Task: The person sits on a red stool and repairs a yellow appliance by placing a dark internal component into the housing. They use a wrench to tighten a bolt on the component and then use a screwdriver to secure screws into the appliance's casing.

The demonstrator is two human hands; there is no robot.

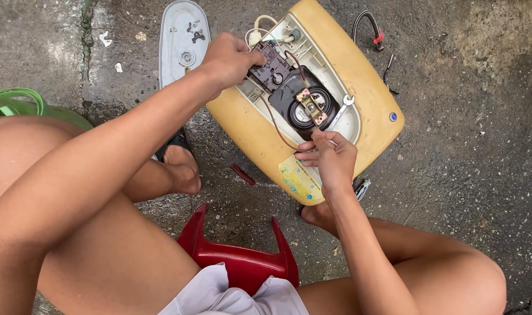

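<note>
The yellow appliance housing (248,125) lies on its side on the wet concrete floor (464,175), just ahead of my knees, with its inside open towards me. The grey cover plate (183,41) is already off and lies at ten o'clock from the housing, a few small screws (193,26) resting on it. Inside, the dark control block (270,67) is lifted out of its seat at about eleven o'clock; my left hand (228,58) is closed around it, holding it up. Brown wires (275,125) run from it, so I judge it is not yet disconnected. At the centre sits the round black part (304,114) with a brass bracket (310,105) across it, seemingly in place. A silver spanner (340,111) rests at three o'clock of that. My right hand (330,157), at five o'clock, is pinched narrow on something thin at the housing's rim; I cannot tell whether it is a wire end. A red plastic stool (237,256) is under me.
</note>
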